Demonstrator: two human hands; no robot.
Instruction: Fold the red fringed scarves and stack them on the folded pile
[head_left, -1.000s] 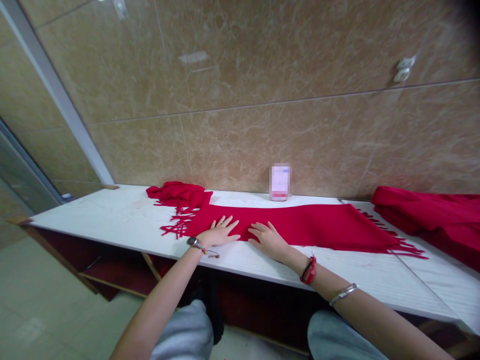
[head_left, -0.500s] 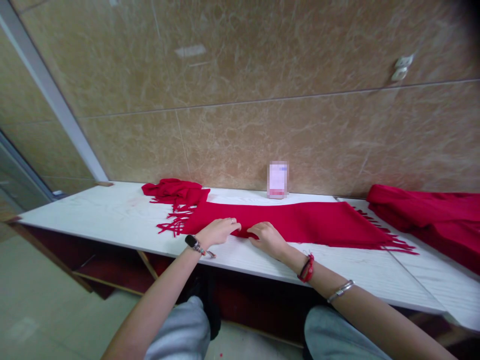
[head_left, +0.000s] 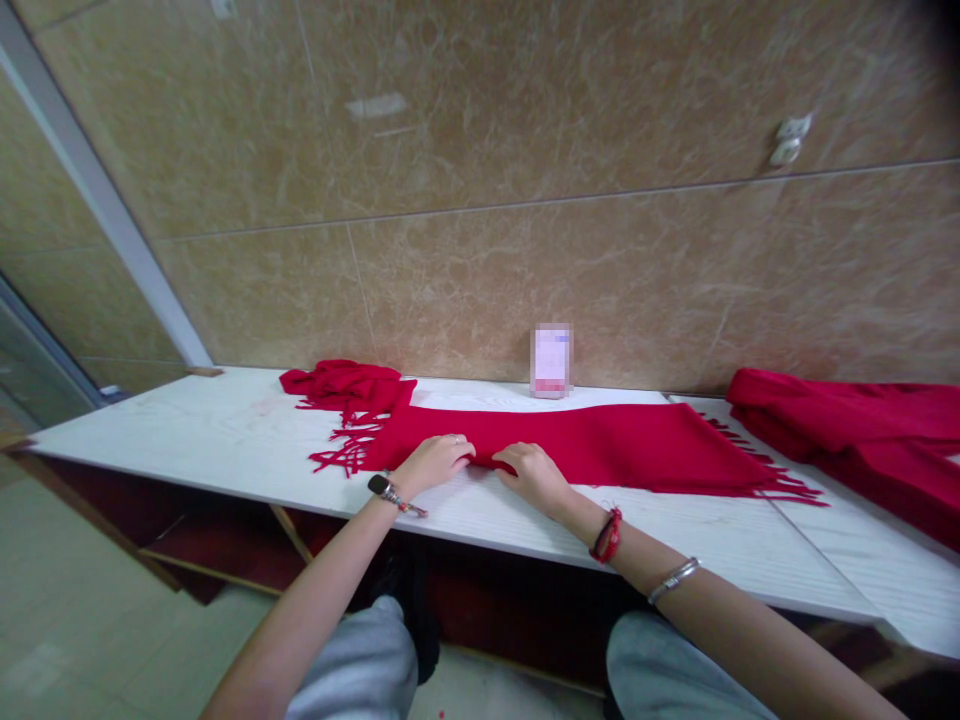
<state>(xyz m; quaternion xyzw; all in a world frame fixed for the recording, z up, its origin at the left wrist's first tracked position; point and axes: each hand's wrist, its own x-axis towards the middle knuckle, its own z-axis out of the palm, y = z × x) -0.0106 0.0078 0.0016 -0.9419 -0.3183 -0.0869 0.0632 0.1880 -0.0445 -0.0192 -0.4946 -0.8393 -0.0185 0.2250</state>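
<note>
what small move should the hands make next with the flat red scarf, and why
I'd probably raise the near edge of the red scarf slightly and start turning it toward the wall. The left hand and right hand are close together with fingers curled at that edge, while most of the scarf lies flat.

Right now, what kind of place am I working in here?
Possibly a shop or small workroom, though the view doesn't settle which. A long white counter with open shelves below stands against a tan marbled wall, and several red fringed cloths lie along it.
</note>
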